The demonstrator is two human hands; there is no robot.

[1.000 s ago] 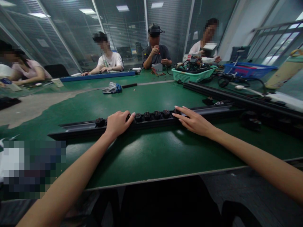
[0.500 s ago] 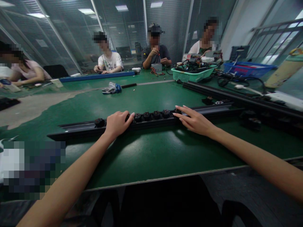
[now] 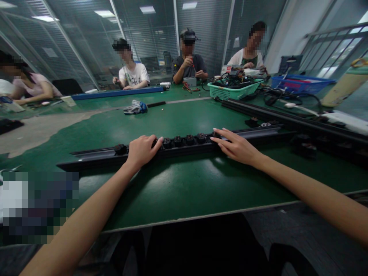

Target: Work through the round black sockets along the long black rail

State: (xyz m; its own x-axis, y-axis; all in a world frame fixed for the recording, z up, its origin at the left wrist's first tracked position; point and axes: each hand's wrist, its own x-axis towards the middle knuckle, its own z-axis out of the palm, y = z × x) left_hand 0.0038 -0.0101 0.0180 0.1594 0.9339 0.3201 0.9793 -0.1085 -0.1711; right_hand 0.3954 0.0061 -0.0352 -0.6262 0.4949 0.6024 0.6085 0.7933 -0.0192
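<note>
A long black rail [image 3: 94, 157] lies across the green table [image 3: 172, 184] in front of me, with several black socket modules [image 3: 184, 140] seated in a row along its middle. My left hand [image 3: 141, 150] rests on the rail at the left end of that row, fingers curled over a module. My right hand [image 3: 235, 146] lies at the right end of the row, fingers stretched out and touching the last module. One more module [image 3: 120, 148] sits alone on the rail, left of my left hand.
More black rails [image 3: 287, 119] lie at the right. A green basket [image 3: 232, 90] of cables, a blue tray [image 3: 299, 83], a blue strip [image 3: 117, 92] and a crumpled glove [image 3: 135, 107] lie farther back. Several people sit at the far side.
</note>
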